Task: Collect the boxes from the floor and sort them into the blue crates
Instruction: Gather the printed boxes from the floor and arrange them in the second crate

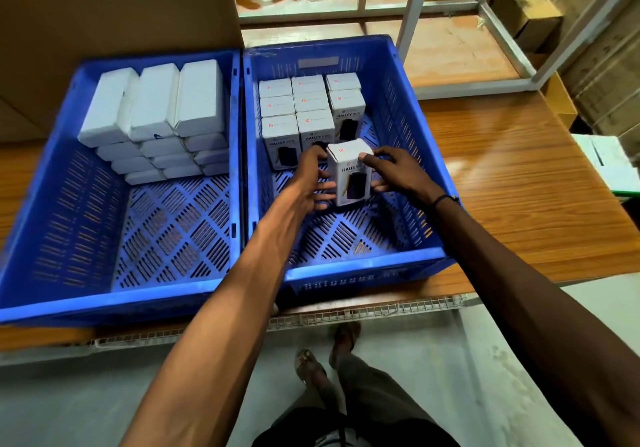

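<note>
Two blue crates stand side by side on a wooden table. The left crate (117,294) holds several plain white boxes (156,103) stacked at its back. The right crate (360,270) holds several printed white boxes (280,131) standing upright in rows at its back. In front of those rows stands one more printed box (349,172), upright inside the right crate. My left hand (311,179) grips its left side and my right hand (394,172) grips its right side, thumb on the top edge.
The wooden table (519,186) runs on to the right of the crates. A large cardboard sheet (104,6) rises behind the left crate. White metal shelf frames (415,6) stand behind. White and green cartons (609,166) lie at the far right. My feet stand on the grey floor (104,405).
</note>
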Demonstrator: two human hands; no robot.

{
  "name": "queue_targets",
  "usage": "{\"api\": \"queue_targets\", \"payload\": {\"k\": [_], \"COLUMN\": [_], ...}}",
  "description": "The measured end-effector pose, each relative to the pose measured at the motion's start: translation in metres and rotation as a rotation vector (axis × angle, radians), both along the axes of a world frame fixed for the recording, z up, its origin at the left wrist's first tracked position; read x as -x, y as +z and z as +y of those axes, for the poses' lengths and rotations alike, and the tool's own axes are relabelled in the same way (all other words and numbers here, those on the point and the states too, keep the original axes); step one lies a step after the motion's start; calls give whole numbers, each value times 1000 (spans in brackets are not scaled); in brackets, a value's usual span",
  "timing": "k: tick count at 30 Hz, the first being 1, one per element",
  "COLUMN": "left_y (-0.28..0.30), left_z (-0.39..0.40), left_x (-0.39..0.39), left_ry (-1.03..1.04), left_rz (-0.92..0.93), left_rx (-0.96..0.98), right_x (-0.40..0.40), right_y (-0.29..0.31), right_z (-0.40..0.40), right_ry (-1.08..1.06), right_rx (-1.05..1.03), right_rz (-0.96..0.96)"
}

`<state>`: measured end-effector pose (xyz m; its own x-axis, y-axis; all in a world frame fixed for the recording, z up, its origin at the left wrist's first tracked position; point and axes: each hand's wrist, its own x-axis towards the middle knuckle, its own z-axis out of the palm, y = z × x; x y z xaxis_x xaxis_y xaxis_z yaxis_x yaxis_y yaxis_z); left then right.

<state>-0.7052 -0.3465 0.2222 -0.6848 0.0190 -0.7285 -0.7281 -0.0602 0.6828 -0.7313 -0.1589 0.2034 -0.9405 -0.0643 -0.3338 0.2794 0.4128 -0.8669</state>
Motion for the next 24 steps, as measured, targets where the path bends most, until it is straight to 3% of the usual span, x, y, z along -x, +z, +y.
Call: {"api": "queue_targets", "payload": {"k": [13, 24], "left_y": [-5, -4], "left_z": [1, 11], "left_x": [7, 5], "left_ry": [93, 27], "left_rz": [151, 146], "left_rx": [-12, 20], "right_x": [-1, -6], "right_y": [4, 5], "right_z": [1, 2], "right_ry": [-89, -46], "right_rx": [62, -148], "right_rz": [-59, 249]}}
